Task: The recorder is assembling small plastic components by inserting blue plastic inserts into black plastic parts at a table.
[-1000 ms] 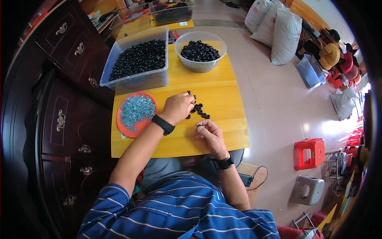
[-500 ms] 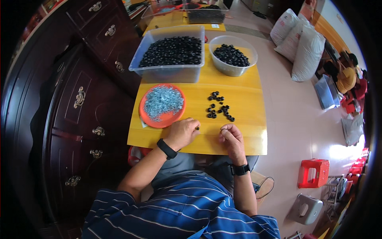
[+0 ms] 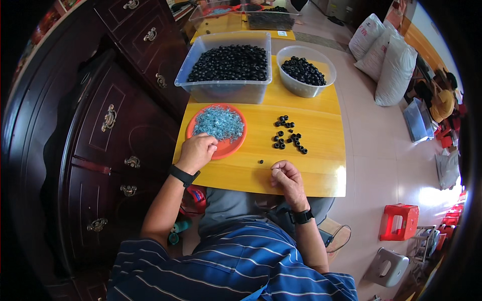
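Note:
My left hand point(image 3: 197, 152) is at the near left rim of a round red plate point(image 3: 227, 148), its fingers pressed together. On the plate lies a heap of small, thin silvery metal pieces point(image 3: 219, 122). Whatever is between the left fingertips is too small to tell. Close to the table's front edge, my right hand point(image 3: 287, 177) is closed in a pinch, and what it holds is hidden. One small black piece point(image 3: 261, 161) lies on the yellow table point(image 3: 236, 175) just left of the right hand. Beyond that hand, several black ring-like pieces point(image 3: 282, 146) are scattered in a loose group.
A large see-through tub point(image 3: 226, 93) full of black pieces stands at the back of the table. To its right is a round see-through bowl point(image 3: 307, 91) with more. Dark drawers point(image 3: 118, 120) border the left side; a red stool point(image 3: 400, 221) stands on the floor at right.
My left hand has moved left onto the red plate's rim, leaving the small black piece on the table. The right hand stays pinched near the front edge. The view has shifted slightly.

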`<state>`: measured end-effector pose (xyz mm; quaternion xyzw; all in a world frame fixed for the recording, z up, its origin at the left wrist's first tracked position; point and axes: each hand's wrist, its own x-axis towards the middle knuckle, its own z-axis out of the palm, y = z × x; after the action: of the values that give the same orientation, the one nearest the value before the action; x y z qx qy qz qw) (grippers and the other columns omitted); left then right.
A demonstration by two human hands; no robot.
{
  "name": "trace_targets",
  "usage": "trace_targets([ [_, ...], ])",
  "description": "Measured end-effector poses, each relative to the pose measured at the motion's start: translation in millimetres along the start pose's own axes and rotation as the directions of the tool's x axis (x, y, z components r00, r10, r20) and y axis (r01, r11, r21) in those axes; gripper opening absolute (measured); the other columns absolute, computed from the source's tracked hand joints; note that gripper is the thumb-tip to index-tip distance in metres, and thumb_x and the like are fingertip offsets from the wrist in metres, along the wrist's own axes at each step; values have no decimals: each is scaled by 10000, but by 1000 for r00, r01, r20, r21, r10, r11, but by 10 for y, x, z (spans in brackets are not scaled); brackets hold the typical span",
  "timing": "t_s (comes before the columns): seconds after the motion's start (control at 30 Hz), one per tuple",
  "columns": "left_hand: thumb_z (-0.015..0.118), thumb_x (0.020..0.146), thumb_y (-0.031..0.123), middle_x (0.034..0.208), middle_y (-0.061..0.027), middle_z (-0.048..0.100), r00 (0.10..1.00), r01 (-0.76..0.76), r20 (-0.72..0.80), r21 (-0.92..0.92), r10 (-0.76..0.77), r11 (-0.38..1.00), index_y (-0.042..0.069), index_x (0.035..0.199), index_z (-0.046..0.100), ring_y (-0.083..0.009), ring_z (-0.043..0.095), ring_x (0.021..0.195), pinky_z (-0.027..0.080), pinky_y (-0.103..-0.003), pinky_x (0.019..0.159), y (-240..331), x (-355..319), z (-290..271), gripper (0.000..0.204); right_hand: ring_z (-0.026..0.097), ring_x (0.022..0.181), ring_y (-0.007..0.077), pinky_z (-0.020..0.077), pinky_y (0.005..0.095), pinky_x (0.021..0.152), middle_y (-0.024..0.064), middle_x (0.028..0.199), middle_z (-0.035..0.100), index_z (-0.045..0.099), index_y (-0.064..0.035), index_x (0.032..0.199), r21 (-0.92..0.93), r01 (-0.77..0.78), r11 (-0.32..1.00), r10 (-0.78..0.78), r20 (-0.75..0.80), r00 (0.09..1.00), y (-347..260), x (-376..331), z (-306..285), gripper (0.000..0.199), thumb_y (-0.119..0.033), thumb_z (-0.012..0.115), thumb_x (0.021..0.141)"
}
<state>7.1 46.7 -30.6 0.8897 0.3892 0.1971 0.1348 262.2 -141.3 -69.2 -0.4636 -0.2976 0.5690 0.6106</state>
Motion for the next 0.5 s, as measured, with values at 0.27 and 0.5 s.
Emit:
trace_targets([
  [0.27,666,840,84,862,-111,678,998,-60,25,21,60,998,70,884,721,-335,674,826,540,-451,731,54,190,177,72,559,714,41,509,221,677,-41,791,600,633,-59,1002,-65,10,998,-10,-3,1000,7,5,-14,119,-174,661,1001],
  [0.5,655,842,45,878,-113,703,999,-30,26,-107,33,994,50,894,715,-317,693,820,550,-411,725,-42,168,115,80,557,717,37,507,219,691,-42,796,602,627,-53,1008,-48,-1,999,2,3,1000,17,9,-14,113,-160,662,999],
])
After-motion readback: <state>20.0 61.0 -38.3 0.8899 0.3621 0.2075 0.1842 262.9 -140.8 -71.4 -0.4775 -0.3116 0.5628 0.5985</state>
